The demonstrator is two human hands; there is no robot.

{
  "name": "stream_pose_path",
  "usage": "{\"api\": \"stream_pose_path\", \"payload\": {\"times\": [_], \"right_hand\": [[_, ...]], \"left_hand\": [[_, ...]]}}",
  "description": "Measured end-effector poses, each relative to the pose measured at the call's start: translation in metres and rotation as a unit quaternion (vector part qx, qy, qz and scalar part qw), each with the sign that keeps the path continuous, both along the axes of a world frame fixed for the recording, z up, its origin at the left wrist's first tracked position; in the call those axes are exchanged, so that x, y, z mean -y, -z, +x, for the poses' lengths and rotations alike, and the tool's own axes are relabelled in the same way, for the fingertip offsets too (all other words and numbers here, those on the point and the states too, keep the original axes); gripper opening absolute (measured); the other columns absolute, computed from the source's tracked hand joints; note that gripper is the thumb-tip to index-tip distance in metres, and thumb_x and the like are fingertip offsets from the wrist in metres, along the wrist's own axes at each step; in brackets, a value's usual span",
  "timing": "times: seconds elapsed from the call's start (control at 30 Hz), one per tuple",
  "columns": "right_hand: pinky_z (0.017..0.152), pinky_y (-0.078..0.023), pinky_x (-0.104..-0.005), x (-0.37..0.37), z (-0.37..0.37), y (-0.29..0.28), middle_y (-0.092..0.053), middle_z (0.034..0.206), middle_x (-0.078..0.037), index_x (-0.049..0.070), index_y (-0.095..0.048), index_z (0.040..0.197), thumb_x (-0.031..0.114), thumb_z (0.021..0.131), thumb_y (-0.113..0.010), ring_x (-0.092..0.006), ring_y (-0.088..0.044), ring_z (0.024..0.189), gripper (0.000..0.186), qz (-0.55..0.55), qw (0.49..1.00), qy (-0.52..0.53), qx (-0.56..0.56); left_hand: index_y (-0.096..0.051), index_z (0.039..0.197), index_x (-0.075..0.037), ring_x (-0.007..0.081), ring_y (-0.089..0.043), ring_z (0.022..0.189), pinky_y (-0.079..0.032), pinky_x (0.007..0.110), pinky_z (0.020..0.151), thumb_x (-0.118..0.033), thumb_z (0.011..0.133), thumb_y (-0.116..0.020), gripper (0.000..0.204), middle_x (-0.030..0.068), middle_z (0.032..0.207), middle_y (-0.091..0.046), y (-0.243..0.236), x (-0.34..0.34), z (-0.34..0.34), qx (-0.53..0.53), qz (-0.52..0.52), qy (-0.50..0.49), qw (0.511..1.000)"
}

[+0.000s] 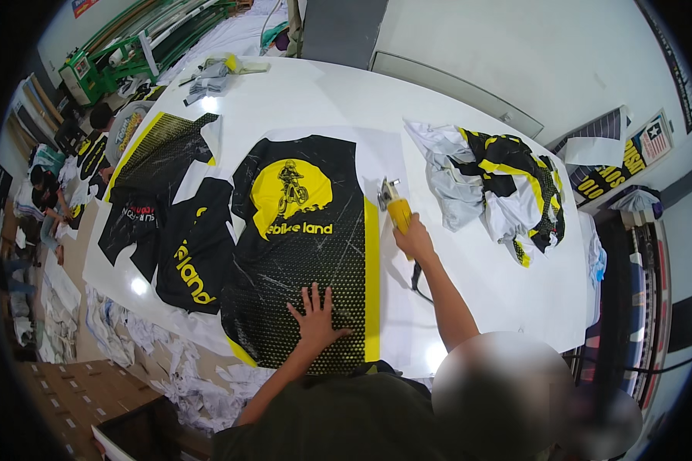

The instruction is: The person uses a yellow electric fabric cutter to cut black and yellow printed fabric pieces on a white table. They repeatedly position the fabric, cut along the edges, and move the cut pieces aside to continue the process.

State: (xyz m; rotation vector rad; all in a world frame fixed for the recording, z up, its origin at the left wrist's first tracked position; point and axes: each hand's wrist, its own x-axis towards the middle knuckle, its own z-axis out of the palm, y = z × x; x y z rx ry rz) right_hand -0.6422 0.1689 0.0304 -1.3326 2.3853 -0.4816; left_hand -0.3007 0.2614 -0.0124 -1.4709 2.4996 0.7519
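Note:
A black and yellow printed shirt panel (pixel 296 253) lies flat before me, with a rider on a yellow patch and a yellow strip along its right edge. My left hand (pixel 317 321) presses on its lower part, fingers spread. In my right hand (pixel 415 240) is a yellow electric fabric cutter (pixel 397 211), held just right of the yellow strip. Its metal head points away from me, and its dark cord (pixel 416 278) trails below my hand. Whether the blade touches any cloth cannot be made out.
More cut black panels (pixel 194 257) lie to the left. A crumpled heap of white, black and yellow fabric (pixel 507 180) sits at the right of the white table (pixel 500 300). Grey cloth pieces (pixel 209 78) rest at the far edge. People (pixel 46 188) sit among scraps on the floor at left.

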Motion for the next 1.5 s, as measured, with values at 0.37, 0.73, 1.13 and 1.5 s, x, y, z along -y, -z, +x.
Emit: {"api": "stream_pose_path", "payload": {"times": [0.37, 0.73, 1.13, 1.5], "right_hand": [[0.082, -0.056, -0.0558, -0.173, -0.026, -0.03, -0.067, 0.112, -0.033, -0.004, -0.043, 0.128, 0.031, 0.094, -0.068, -0.0512, -0.069, 0.096, 0.055, 0.074, 0.981, -0.177, 0.01], [0.082, -0.056, -0.0553, -0.118, -0.034, -0.017, -0.067, 0.108, -0.034, -0.004, -0.042, 0.129, 0.029, 0.093, -0.071, -0.0512, -0.069, 0.096, 0.057, 0.042, 0.969, -0.243, 0.009], [0.083, -0.055, -0.0558, -0.105, -0.017, -0.021, -0.067, 0.106, -0.036, -0.005, -0.041, 0.127, 0.029, 0.093, -0.07, -0.0526, -0.068, 0.097, 0.056, 0.053, 0.974, -0.219, 0.014], [0.083, -0.056, -0.0569, -0.078, 0.031, -0.009, -0.069, 0.104, -0.037, -0.005, -0.041, 0.126, 0.031, 0.092, -0.072, -0.0544, -0.069, 0.095, 0.059, 0.051, 0.991, -0.126, -0.005]], "left_hand": [[-0.01, 0.17, -0.021, 0.0497, 0.003, 0.16, -0.011, 0.088, 0.11, -0.064, 0.045, -0.097, 0.159, 0.0208, 0.175, 0.001, -0.005, -0.067, 0.066, 0.057, 0.037, -0.017, 0.998], [-0.01, 0.17, -0.023, 0.0501, 0.004, 0.16, -0.01, 0.087, 0.111, -0.061, 0.041, -0.098, 0.161, 0.0203, 0.175, 0.003, -0.004, -0.069, 0.066, 0.052, 0.033, -0.018, 0.998], [-0.008, 0.17, -0.022, 0.0503, 0.006, 0.159, -0.008, 0.088, 0.111, -0.064, 0.043, -0.097, 0.161, 0.0212, 0.175, 0.005, 0.003, -0.07, 0.069, 0.049, 0.026, -0.009, 0.998], [-0.015, 0.169, -0.017, 0.0579, -0.002, 0.156, -0.007, 0.088, 0.109, -0.075, 0.058, -0.088, 0.146, 0.0296, 0.172, -0.001, 0.007, -0.062, 0.08, -0.008, 0.019, 0.021, 1.0]]}}
